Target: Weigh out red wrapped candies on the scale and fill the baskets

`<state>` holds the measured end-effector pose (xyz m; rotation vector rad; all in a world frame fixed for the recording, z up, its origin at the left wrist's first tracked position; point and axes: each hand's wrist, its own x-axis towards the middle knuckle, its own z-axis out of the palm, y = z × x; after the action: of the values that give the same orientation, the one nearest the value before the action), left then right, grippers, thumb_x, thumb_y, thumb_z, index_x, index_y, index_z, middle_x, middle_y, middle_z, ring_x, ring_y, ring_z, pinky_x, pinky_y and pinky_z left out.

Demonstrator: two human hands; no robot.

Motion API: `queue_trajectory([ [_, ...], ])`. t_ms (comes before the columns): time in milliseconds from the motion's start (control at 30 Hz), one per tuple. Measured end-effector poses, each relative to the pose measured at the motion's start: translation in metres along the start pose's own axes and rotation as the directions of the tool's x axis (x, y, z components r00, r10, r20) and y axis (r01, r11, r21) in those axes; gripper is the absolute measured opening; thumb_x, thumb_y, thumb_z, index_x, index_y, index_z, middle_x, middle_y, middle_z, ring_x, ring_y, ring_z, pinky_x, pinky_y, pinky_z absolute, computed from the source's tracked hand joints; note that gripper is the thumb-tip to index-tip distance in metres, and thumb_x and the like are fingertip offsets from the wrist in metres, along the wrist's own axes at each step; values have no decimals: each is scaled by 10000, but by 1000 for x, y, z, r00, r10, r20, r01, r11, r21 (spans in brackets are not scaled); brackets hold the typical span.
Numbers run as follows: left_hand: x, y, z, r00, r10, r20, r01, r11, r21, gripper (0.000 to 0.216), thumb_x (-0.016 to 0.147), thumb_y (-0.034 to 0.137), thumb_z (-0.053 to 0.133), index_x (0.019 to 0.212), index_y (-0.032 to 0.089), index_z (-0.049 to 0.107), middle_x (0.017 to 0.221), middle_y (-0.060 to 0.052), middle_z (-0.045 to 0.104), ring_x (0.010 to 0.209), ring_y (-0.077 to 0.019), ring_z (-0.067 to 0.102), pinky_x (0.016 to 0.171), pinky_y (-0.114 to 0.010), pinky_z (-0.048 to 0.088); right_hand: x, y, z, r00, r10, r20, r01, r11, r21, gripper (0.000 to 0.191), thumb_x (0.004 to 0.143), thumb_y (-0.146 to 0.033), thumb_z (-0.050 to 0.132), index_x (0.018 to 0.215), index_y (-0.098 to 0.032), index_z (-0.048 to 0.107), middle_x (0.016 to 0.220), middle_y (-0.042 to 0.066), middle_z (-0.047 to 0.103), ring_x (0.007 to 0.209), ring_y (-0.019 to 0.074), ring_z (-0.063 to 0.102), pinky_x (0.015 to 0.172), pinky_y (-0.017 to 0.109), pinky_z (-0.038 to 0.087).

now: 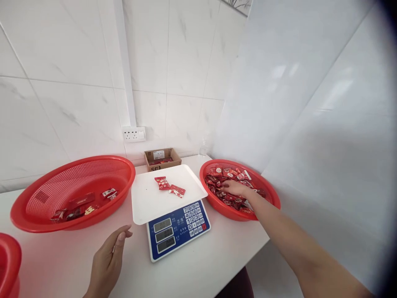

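My right hand (233, 188) reaches into the red basket on the right (269, 188), its fingers lying on a heap of small red snack packets (228, 174); whether it grips one I cannot make out. My left hand (109, 258) hovers over the white table near the front edge, fingers loosely apart and holding nothing, just left of the blue scale (178, 227). The scale's white tray (149, 198) carries a few red packets (170, 186).
A large red basket on the left (37, 194) holds several red packets (82, 205). Part of another red basket (8, 260) shows at the bottom left. A small cardboard box (161, 159) stands against the tiled wall below a wall socket (134, 134).
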<state>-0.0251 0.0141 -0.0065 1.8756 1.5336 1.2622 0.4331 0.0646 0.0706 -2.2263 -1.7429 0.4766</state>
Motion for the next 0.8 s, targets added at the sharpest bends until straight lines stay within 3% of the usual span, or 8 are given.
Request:
queue_trajectory([
  [100,1,1,0,1000,0,-2,0,1000,10,432,826,547,385,961,221,634,804,-30,720,775,-185,681,647,-250,535,-6,15,1,993,9,118,-10,1000,8,357,719,-355,631,1035,-190,650,1090,93,647,996,248,586,868,338,437],
  [233,1,3,0,1000,-2,4,2,1000,18,429,821,549,392,949,221,637,790,-30,720,747,-185,680,633,-249,532,-2,12,10,974,8,225,-14,1000,25,513,644,-338,680,1133,-194,616,1205,113,590,1046,278,562,901,364,419],
  [533,-3,15,3,996,-73,-52,72,997,-17,411,840,536,382,962,232,630,794,-27,695,782,-193,655,692,-277,514,-11,2,5,887,-87,454,1,983,186,586,612,-249,615,1197,-219,583,1261,62,557,1100,215,544,889,288,437],
  [667,-4,17,4,998,-56,-39,55,998,-14,418,838,549,383,957,236,633,794,-22,694,785,-190,655,690,-270,511,-12,-1,11,928,-79,363,6,980,200,504,481,-208,704,984,-227,690,1091,68,649,984,252,595,813,307,467],
  [800,-3,13,5,999,-45,-30,44,999,-20,417,833,549,390,946,233,638,785,-19,697,771,-188,658,678,-263,515,-7,-1,22,968,-2,249,-44,983,179,274,523,-243,698,797,-230,694,860,43,690,791,220,623,718,303,472],
])
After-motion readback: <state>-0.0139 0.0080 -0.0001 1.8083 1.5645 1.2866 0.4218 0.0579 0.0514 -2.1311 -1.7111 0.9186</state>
